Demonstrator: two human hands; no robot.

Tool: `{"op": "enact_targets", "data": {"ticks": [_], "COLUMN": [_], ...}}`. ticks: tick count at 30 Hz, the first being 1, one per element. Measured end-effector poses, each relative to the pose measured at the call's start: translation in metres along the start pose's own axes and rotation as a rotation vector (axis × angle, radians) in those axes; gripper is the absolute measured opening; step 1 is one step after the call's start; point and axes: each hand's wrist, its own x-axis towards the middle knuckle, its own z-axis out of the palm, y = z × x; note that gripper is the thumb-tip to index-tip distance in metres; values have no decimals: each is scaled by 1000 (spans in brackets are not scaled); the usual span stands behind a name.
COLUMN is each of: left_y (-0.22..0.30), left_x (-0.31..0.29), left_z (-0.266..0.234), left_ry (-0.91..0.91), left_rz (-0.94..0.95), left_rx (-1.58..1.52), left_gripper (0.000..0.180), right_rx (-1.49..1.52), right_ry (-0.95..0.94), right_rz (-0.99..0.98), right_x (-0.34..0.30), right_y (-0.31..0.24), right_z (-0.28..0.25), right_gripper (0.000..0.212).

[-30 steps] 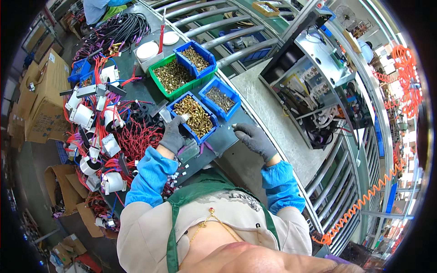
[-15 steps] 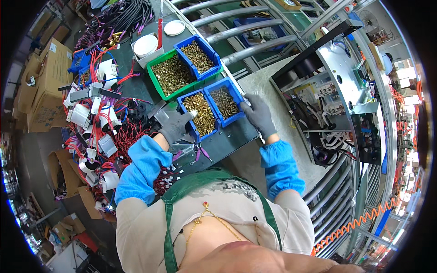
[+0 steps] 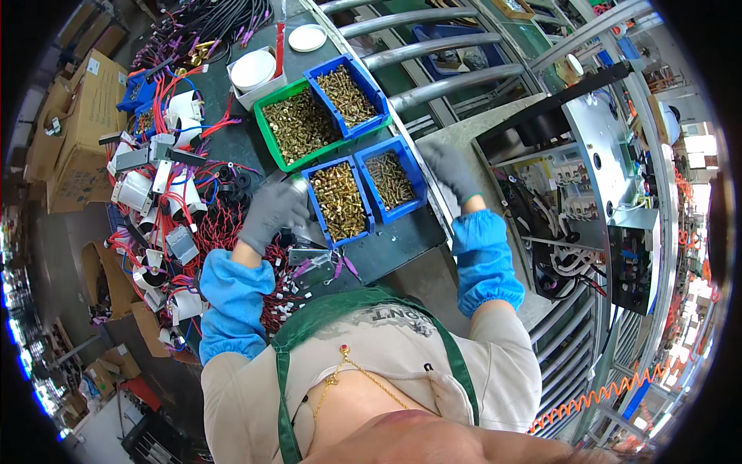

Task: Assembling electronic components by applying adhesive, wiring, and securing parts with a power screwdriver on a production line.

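My left hand (image 3: 272, 213), in a grey glove, is beside the left wall of a blue bin (image 3: 373, 229) of brass-coloured screws. Its fingers point toward the bin, partly spread, and I see nothing held in them. My right hand (image 3: 454, 172), also gloved in grey, is just right of a second blue bin (image 3: 423, 203) of darker screws, over the table's metal edge. Its fingers look stretched out, though somewhat blurred. Behind these two bins, a green bin (image 3: 272, 138) holds more screws, with another blue screw bin (image 3: 382, 99) resting partly on it.
Wired white parts (image 3: 184, 108) and red cable bundles (image 3: 216, 232) crowd the table's left side. A white round lid (image 3: 307, 37) and white tub (image 3: 253, 69) stand at the back. An opened equipment cabinet (image 3: 587, 139) is at right, beside metal rollers (image 3: 433, 48).
My left hand has drawn back left from the brass screw bin. My right hand has come off the darker screw bin's side, slightly rightward. The whole view has shifted a little.
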Motion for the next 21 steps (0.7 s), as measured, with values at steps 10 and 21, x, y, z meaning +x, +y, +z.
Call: {"op": "enact_targets", "data": {"ticks": [10, 21], "left_y": [40, 86], "left_x": [132, 34], "left_z": [-5, 6], "left_ry": [-75, 66], "left_rz": [347, 480], "left_rx": [-732, -713], "left_gripper": [29, 33], "right_rx": [-236, -227], "right_ry": [49, 200], "right_rz": [12, -360], "right_x": [116, 60], "right_y": [-99, -174], "right_z": [18, 1], "right_gripper": [36, 24]}}
